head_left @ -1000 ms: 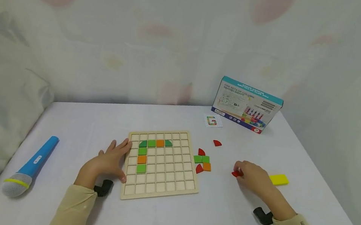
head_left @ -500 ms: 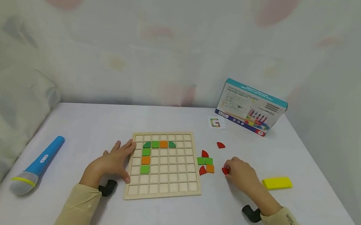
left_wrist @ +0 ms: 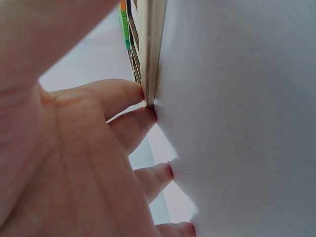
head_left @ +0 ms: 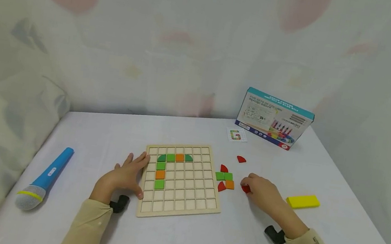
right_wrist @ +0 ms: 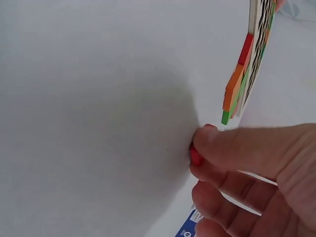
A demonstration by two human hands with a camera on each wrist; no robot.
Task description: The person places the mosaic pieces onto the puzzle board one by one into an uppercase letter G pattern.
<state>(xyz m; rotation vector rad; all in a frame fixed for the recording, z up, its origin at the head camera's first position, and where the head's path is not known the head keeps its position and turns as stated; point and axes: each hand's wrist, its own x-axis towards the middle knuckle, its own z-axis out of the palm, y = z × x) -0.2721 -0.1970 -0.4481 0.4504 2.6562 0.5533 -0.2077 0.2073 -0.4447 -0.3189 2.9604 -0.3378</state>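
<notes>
Fingers spread, my left hand rests against the left edge of a wooden grid board. In the left wrist view, fingertips touch the board's side and the cloth. The board carries an upside-down L of green and orange square tiles, with dark green quarter-round tiles at two corners. Right of the board, my right hand pinches a red quarter-round tile between thumb and finger, low over the table. Between that hand and the board lie green square tiles, an orange square tile and two red quarter-round tiles.
Another red quarter-round tile lies farther back, below a small pattern card. A cardboard box stands at the back right. A yellow block is beyond the right wrist, and a blue toy microphone lies at far left.
My right hand has moved left toward the loose tiles with the red quarter-round tile pinched in it. My left hand stays at the board's edge. The head view has shifted slightly.
</notes>
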